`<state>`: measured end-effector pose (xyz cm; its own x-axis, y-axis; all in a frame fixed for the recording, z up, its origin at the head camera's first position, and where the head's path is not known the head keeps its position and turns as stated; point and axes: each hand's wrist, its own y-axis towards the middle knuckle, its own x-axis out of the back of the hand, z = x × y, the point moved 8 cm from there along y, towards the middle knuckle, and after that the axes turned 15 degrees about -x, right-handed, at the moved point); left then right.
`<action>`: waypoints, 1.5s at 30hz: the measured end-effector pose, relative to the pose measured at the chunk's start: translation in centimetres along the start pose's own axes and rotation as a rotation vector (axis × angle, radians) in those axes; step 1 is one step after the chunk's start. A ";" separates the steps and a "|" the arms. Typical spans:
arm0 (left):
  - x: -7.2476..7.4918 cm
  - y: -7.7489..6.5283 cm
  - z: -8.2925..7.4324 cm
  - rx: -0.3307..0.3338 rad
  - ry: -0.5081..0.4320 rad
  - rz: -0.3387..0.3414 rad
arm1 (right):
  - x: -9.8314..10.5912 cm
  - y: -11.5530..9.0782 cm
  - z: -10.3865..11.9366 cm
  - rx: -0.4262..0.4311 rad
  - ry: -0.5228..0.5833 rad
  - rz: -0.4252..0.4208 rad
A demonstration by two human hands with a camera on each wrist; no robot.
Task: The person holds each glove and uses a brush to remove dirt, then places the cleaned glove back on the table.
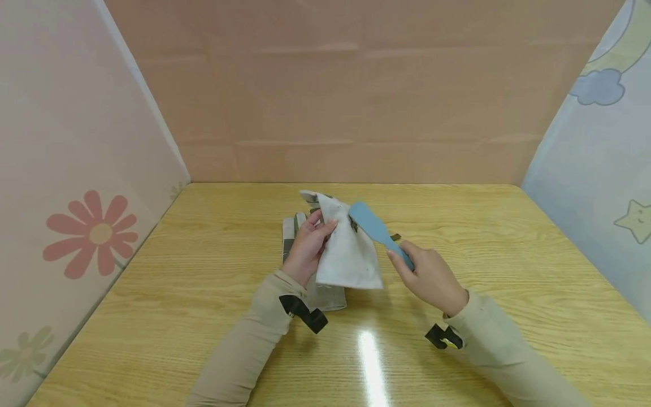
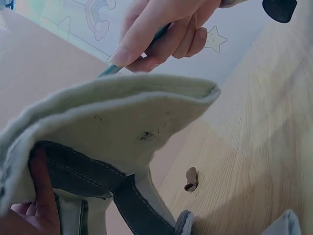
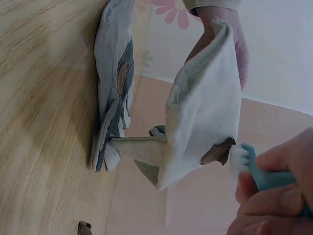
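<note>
My left hand (image 1: 305,246) holds up a white work glove (image 1: 351,263) with dark grey trim, its wide cuff hanging down on the right. The left wrist view shows dark smudges (image 2: 146,135) on its cloth. In my right hand (image 1: 432,277) is a blue brush (image 1: 373,225), gripped by the handle. Its white bristles (image 3: 238,159) are at a brown, curled scrap like a dry leaf (image 3: 217,152) on the glove. Beneath the raised glove, a second glove (image 1: 329,299) lies flat on the table, with a brown patch or scrap (image 3: 122,78) on it.
Another brown scrap (image 2: 191,179) lies on the wooden table (image 1: 203,316), just beyond the brush in the head view. A plain pinkish-brown panel (image 1: 356,102) stands behind the table, with patterned side panels to the left and right.
</note>
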<state>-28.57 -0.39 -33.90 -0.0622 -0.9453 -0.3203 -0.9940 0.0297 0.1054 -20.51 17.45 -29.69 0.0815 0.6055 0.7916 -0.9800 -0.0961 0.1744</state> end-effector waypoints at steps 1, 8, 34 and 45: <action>0.1 0.1 0.0 0.002 -0.004 -0.006 | 0.0 -0.1 0.0 0.004 -0.003 0.003; 0.6 0.2 0.0 0.009 -0.018 -0.054 | 0.0 -0.2 -0.1 0.013 -0.037 0.011; -0.1 -0.2 0.2 0.020 -0.039 0.014 | 0.3 0.7 0.3 0.002 -0.032 -0.090; -0.3 -0.5 0.3 0.033 -0.047 0.027 | 0.2 0.8 0.2 -0.016 -0.037 -0.109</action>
<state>-28.12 -0.01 -34.10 -0.0921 -0.9276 -0.3619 -0.9943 0.0659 0.0839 -21.28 17.35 -29.25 0.1940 0.5822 0.7896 -0.9677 -0.0187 0.2515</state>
